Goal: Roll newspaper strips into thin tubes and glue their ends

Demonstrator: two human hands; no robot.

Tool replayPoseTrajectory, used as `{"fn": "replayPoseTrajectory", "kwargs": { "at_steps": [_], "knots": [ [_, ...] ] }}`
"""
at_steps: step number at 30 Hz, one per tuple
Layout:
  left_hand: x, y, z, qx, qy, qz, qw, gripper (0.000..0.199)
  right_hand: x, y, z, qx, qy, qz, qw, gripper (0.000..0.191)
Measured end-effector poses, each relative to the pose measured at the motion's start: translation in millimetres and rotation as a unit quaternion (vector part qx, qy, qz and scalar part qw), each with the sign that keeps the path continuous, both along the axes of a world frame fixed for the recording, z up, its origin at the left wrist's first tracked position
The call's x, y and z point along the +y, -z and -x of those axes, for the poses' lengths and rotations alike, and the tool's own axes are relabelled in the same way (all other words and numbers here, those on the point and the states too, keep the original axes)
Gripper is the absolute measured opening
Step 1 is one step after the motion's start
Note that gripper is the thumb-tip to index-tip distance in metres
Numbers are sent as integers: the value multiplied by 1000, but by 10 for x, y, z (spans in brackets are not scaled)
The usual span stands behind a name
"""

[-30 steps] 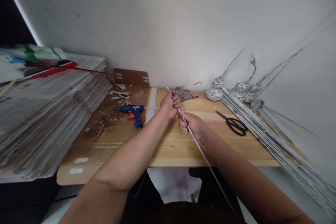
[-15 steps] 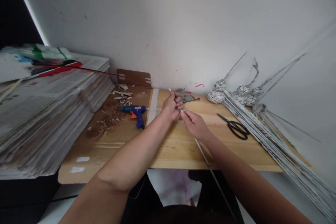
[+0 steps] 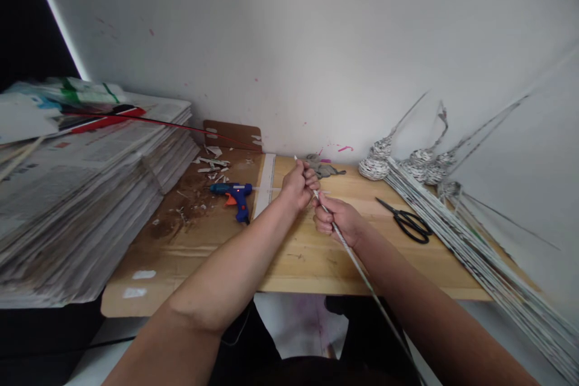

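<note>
Above the middle of the table, my left hand point(image 3: 299, 186) is closed round a thin rolled paper stick, whose white tip pokes out past the thumb. My right hand point(image 3: 337, 217) grips the same paper stick point(image 3: 357, 262) just below and to the right. From there the stick slants down past the table edge between my forearms. Whatever sits inside the left fist is hidden. Behind the hands, a crumpled grey glove or cloth point(image 3: 328, 170) lies by the wall.
Left of my hands lies a blue glue gun point(image 3: 236, 196) on stained cardboard point(image 3: 181, 247). A tall newspaper stack point(image 3: 149, 157) stands farther left. Black scissors point(image 3: 409, 223), a bundle of paper sticks point(image 3: 452, 238) and several woven paper gourds point(image 3: 375, 163) are on the right.
My right hand has turned and moved slightly down and right, its fingers now wrapped round the stick. The lower stick has swung to the right. My left hand keeps its grip.
</note>
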State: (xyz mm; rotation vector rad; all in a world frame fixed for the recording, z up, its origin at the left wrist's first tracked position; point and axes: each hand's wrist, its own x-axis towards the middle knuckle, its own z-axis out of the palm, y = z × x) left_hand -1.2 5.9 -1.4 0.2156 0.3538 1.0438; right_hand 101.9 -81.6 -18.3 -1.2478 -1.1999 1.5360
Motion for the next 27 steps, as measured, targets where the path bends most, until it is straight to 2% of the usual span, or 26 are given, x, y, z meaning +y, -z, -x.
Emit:
{"fn": "replayPoseTrajectory", "kwargs": {
  "at_steps": [2,6,8,10,12,15,17,20,22,24,27],
  "knots": [
    [3,8,-1,0,-2,0,1000,36,-4,3,-5,-7,-1,9,1000,40],
    [9,19,-3,0,4,-2,1000,37,-3,14,-6,-157,69,-124,977,39],
    [7,16,-3,-6,6,-2,1000,36,6,17,-1,-114,50,-98,987,39],
    [5,9,-1,-11,7,0,1000,36,13,22,4,-28,10,-22,999,41],
    [7,3,0,-10,4,3,1000,36,9,27,8,-15,2,-4,1000,42],
    [13,3,-1,-4,-2,4,1000,36,-15,24,16,-144,68,-120,980,40],
    [14,5,-3,-4,0,1,1000,36,-28,11,22,-173,82,-150,970,39],
    [13,3,-4,-7,-2,-4,1000,35,-28,-9,23,-51,16,-41,998,40],
    [10,-2,-2,-7,-5,-4,1000,35,-25,-10,17,-3,-14,6,1000,42],
    [7,-8,1,-3,-4,0,1000,36,-28,-3,9,-60,17,-35,997,42],
    [-2,-15,7,2,3,1,1000,36,-34,3,2,-159,82,-125,976,41]
  ]
}}
